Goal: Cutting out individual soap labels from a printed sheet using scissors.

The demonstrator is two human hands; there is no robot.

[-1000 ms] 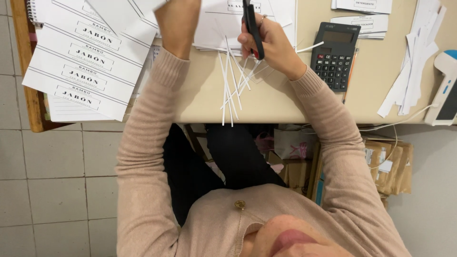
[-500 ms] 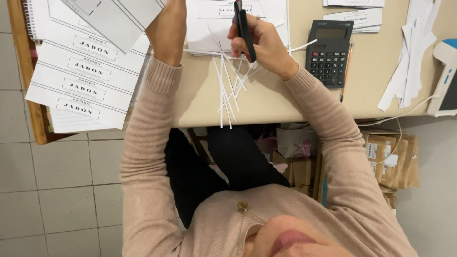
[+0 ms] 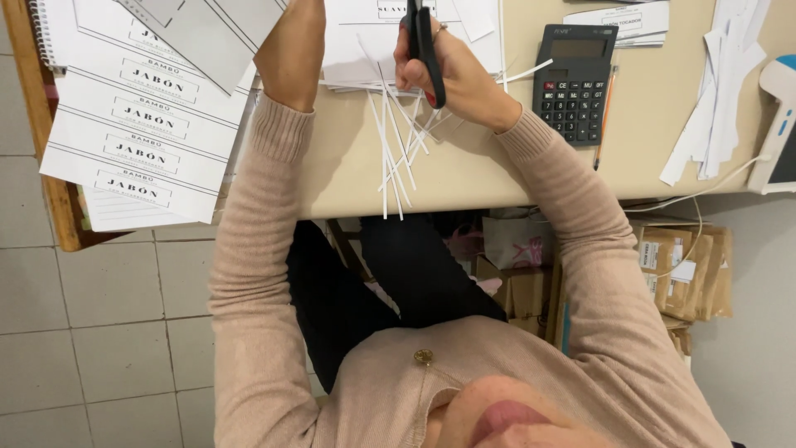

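My right hand (image 3: 452,70) grips black-handled scissors (image 3: 424,50) over the beige desk (image 3: 489,170), their blades running out of the top of the view. My left hand (image 3: 290,46) reaches up beside a loose white sheet (image 3: 211,33); its fingers are cut off by the frame's top edge, so what it holds is hidden. Several thin white paper strips (image 3: 396,145) lie fanned out on the desk below the scissors. A stack of white printed sheets (image 3: 365,50) lies between my two hands.
Printed label sheets (image 3: 137,133) overhang the desk's left end. A black calculator (image 3: 574,83) sits right of my right hand, with paper offcuts (image 3: 713,99) and a white device (image 3: 775,124) further right. Cardboard boxes (image 3: 680,265) stand under the desk, tiled floor at left.
Both hands and the scissors have moved up toward the top of the view. The strips on the desk stay where they were.
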